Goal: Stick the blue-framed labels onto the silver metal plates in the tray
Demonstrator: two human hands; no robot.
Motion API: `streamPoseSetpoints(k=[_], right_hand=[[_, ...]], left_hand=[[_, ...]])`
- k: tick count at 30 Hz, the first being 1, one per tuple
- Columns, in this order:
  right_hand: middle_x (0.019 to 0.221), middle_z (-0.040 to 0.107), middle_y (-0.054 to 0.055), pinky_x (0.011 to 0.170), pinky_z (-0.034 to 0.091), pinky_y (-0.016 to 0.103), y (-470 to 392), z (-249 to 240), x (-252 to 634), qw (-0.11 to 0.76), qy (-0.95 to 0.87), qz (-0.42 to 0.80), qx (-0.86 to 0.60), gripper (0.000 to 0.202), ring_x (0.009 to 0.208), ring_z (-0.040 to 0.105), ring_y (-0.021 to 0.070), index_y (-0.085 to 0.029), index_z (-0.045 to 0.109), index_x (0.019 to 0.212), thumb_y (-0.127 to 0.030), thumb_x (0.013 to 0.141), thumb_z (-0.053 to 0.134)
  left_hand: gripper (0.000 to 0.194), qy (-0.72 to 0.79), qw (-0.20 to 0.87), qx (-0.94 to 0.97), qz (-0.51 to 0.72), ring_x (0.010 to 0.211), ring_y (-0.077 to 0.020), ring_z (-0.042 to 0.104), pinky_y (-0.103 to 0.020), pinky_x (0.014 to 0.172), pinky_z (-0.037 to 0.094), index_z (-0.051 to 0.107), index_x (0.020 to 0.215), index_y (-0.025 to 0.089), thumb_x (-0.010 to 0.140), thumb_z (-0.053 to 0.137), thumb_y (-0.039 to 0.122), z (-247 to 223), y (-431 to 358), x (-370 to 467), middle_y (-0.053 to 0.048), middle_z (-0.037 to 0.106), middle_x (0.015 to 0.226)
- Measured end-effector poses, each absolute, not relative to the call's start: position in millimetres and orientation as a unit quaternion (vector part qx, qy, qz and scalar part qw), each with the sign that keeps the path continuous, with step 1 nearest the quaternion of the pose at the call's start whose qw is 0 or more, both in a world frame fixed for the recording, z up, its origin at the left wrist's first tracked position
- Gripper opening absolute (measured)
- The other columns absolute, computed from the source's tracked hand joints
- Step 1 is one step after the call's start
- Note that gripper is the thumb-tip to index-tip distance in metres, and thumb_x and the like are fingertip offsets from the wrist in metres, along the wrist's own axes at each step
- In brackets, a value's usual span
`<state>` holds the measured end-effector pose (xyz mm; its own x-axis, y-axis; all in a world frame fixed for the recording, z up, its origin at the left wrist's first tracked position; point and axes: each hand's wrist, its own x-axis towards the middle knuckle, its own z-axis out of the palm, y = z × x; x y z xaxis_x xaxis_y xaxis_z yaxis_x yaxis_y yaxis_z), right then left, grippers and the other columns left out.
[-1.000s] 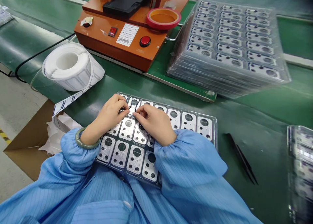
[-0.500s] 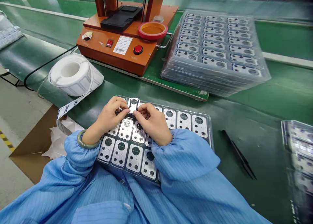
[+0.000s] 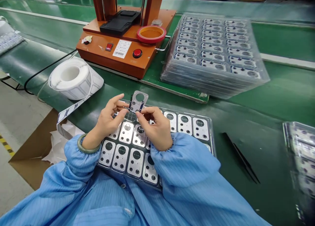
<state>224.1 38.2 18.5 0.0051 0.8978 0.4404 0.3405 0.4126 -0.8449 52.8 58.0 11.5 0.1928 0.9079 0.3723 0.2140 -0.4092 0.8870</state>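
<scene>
My right hand (image 3: 157,125) pinches a small metal plate (image 3: 138,103) by its lower edge, thumb against fingers. The plate has one large round hole and several small ones, with dark blue strips along its sides, and is tilted up above the tray. Close to the plate's left edge, my left hand (image 3: 108,117) has its thumb and fingers apart; I cannot tell whether a fingertip touches it. Below both hands lies a clear plastic tray (image 3: 213,145) holding rows of similar metal plates (image 3: 136,162). An empty pocket (image 3: 130,116) shows beneath the held plate.
Black tweezers (image 3: 241,157) lie right of the tray. A label roll (image 3: 81,83) stands left, its strip hanging over a cardboard box (image 3: 36,153). Behind are an orange press (image 3: 115,60) with red tape (image 3: 151,34) and stacked filled trays (image 3: 209,78). Another tray (image 3: 301,153) sits far right.
The metal plate has been raised from the tray and tilted in my right hand, showing its large hole. My left fingers have come away and spread. The view has shifted slightly.
</scene>
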Motion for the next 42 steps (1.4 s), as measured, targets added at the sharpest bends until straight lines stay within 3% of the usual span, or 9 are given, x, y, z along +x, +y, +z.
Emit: streamPoseSetpoints(k=[5, 15, 24, 42], right_hand=[[0.074, 0.060, -0.002, 0.059, 0.046, 0.024, 37, 19, 223, 0.519, -0.670, 0.265, -0.460, 0.005, 0.062, 0.054, 0.0104, -0.021, 0.056, 0.081, -0.020, 0.085, 0.059], [0.076, 0.062, 0.000, 0.058, 0.048, 0.026, 39, 17, 223, 0.513, -0.638, 0.311, -0.483, 0.006, 0.061, 0.055, 0.0110, -0.021, 0.056, 0.081, -0.026, 0.083, 0.061], [0.074, 0.061, -0.001, 0.057, 0.046, 0.025, 37, 19, 222, 0.509, -0.654, 0.318, -0.461, 0.006, 0.060, 0.054, 0.0106, -0.021, 0.056, 0.080, -0.023, 0.083, 0.061], [0.072, 0.061, -0.002, 0.054, 0.044, 0.023, 37, 14, 222, 0.478, -0.695, 0.319, -0.432, 0.005, 0.057, 0.052, 0.0096, -0.021, 0.057, 0.081, -0.022, 0.085, 0.060]], left_hand=[[0.031, 0.402, 0.496, 0.624, 0.450, 0.076, -0.0153, 0.069, -0.029, 0.075, 0.057, 0.058, 0.108, 0.015, 0.086, 0.057, 0.038, 14, 56, 58, -0.007, 0.070, 0.089], [0.030, 0.411, 0.548, 0.577, 0.444, 0.064, -0.0164, 0.070, -0.029, 0.067, 0.059, 0.060, 0.094, 0.016, 0.083, 0.061, 0.043, 20, 57, 57, -0.004, 0.071, 0.073], [0.026, 0.425, 0.510, 0.602, 0.444, 0.060, -0.0137, 0.068, -0.025, 0.061, 0.057, 0.056, 0.081, 0.017, 0.084, 0.059, 0.042, 24, 56, 58, -0.001, 0.067, 0.068], [0.024, 0.455, 0.388, 0.656, 0.460, 0.055, -0.0096, 0.055, -0.022, 0.053, 0.043, 0.056, 0.077, 0.018, 0.089, 0.052, 0.038, 20, 54, 52, 0.002, 0.056, 0.063]])
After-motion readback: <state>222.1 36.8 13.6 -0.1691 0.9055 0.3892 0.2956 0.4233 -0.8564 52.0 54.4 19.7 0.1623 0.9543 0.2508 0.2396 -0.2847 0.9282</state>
